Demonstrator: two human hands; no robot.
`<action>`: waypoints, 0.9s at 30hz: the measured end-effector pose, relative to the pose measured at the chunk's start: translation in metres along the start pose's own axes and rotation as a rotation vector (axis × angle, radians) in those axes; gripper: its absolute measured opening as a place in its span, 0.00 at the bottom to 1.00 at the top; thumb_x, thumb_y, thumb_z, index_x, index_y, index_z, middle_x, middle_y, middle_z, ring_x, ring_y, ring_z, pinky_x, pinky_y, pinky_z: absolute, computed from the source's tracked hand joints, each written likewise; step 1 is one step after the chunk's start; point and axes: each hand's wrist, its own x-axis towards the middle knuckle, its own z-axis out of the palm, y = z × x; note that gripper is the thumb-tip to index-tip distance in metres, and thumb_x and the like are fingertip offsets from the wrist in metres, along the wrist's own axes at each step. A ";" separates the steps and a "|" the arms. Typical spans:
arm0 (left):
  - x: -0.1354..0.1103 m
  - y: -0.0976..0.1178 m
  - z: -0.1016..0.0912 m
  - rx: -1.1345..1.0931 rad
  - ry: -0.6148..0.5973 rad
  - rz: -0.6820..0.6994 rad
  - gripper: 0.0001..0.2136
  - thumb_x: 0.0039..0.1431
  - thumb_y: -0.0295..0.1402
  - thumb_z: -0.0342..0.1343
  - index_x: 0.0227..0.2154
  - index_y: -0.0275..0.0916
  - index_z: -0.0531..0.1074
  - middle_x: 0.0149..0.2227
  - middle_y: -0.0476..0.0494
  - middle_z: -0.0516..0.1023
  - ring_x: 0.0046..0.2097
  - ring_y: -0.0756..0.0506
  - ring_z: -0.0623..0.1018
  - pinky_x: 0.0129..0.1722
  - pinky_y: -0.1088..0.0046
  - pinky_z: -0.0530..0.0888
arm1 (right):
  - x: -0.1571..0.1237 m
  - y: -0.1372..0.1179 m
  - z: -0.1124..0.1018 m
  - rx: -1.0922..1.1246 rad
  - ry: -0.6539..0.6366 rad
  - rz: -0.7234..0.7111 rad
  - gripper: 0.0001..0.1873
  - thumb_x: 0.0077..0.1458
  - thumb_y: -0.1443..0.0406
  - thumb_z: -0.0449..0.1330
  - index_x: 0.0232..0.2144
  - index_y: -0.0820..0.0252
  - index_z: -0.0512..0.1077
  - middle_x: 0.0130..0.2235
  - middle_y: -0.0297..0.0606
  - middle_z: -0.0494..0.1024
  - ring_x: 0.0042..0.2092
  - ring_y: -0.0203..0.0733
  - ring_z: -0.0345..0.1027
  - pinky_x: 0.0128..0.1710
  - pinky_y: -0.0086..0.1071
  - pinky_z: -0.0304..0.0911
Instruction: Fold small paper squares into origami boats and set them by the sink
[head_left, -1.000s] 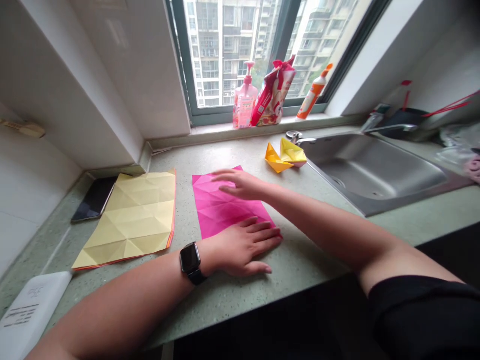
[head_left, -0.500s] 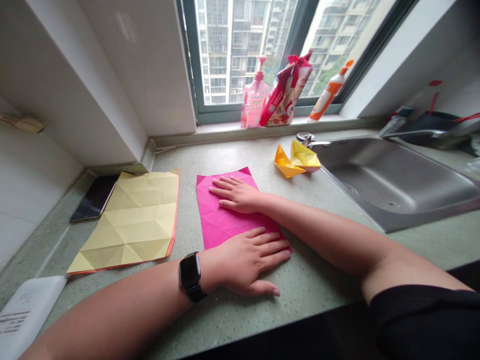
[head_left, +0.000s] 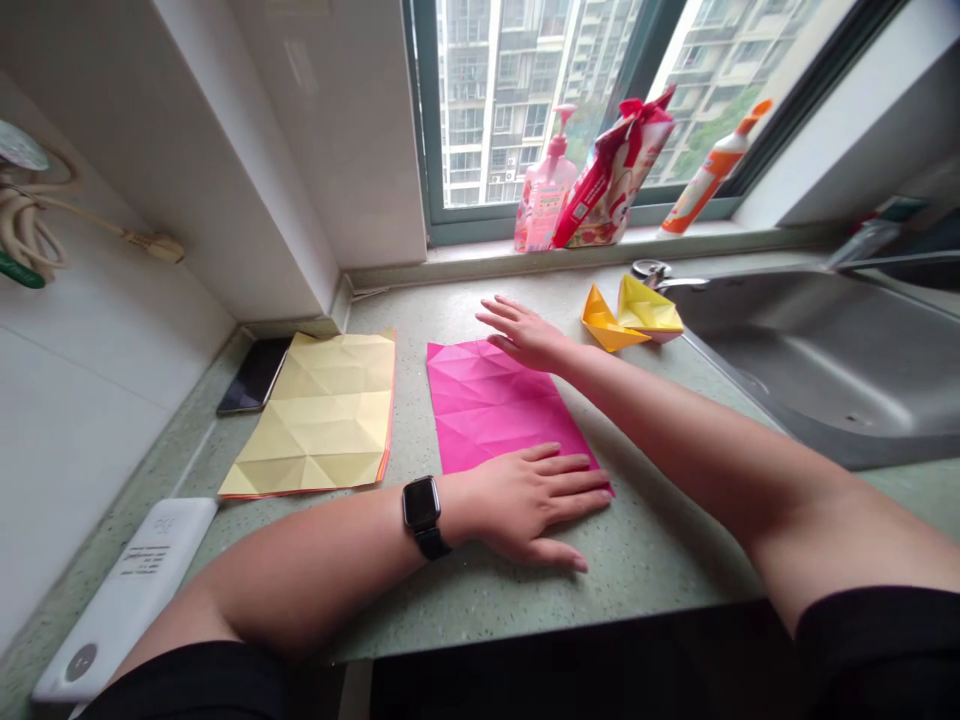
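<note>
A creased magenta paper sheet [head_left: 487, 400] lies flat on the speckled green counter [head_left: 442, 610]. My left hand [head_left: 532, 500], with a black watch on its wrist, rests flat on the sheet's near edge and grips nothing. My right hand [head_left: 523, 334] is lifted, with spread fingers just past the sheet's far edge, near two yellow folded paper boats [head_left: 626, 318]. To the left of the magenta sheet lies a creased pale yellow sheet [head_left: 319, 420] with an orange underside showing at its edges.
A black phone [head_left: 255, 375] and a white power bank [head_left: 124, 600] lie at the counter's left. A steel sink [head_left: 825, 370] is set in at the right. A pink pump bottle [head_left: 546, 195], a red-and-white bag [head_left: 615, 175] and an orange bottle [head_left: 712, 170] stand on the window sill.
My right hand has lifted off the magenta sheet and moved forward past its far edge. My left hand stays on the sheet. The view has turned, shifting everything rightward in the picture.
</note>
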 end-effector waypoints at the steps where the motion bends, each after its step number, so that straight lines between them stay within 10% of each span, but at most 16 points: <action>1: 0.000 -0.001 0.001 -0.003 -0.004 -0.003 0.38 0.77 0.54 0.51 0.78 0.30 0.59 0.79 0.33 0.58 0.81 0.33 0.55 0.81 0.54 0.52 | -0.009 -0.013 -0.002 0.045 0.002 -0.058 0.28 0.76 0.55 0.56 0.73 0.52 0.69 0.79 0.41 0.60 0.82 0.57 0.44 0.79 0.60 0.47; 8: 0.001 -0.003 0.000 -0.003 -0.016 -0.005 0.39 0.77 0.53 0.53 0.78 0.28 0.58 0.79 0.31 0.59 0.81 0.32 0.55 0.82 0.54 0.49 | -0.062 -0.064 0.018 0.149 -0.248 -0.146 0.32 0.72 0.55 0.64 0.74 0.48 0.69 0.78 0.43 0.62 0.80 0.56 0.51 0.79 0.57 0.48; 17: 0.000 0.049 0.004 -0.265 -0.040 0.007 0.34 0.77 0.46 0.52 0.76 0.29 0.61 0.79 0.31 0.58 0.81 0.32 0.54 0.82 0.49 0.46 | -0.048 -0.047 0.034 0.220 -0.048 -0.068 0.21 0.72 0.65 0.60 0.62 0.49 0.81 0.71 0.41 0.75 0.74 0.53 0.64 0.76 0.56 0.56; 21: -0.009 0.052 -0.017 -0.585 0.024 -0.057 0.29 0.80 0.44 0.49 0.77 0.37 0.60 0.76 0.37 0.67 0.76 0.40 0.68 0.77 0.61 0.64 | -0.052 -0.044 0.038 0.387 0.079 -0.026 0.15 0.69 0.66 0.63 0.51 0.50 0.87 0.60 0.41 0.85 0.66 0.52 0.76 0.70 0.49 0.68; 27: -0.036 -0.005 -0.020 -0.136 0.359 -0.592 0.27 0.78 0.42 0.51 0.75 0.40 0.63 0.76 0.33 0.67 0.76 0.36 0.68 0.77 0.52 0.64 | -0.050 -0.037 0.041 0.501 0.203 0.093 0.15 0.67 0.70 0.61 0.47 0.52 0.87 0.51 0.40 0.89 0.54 0.49 0.84 0.60 0.45 0.76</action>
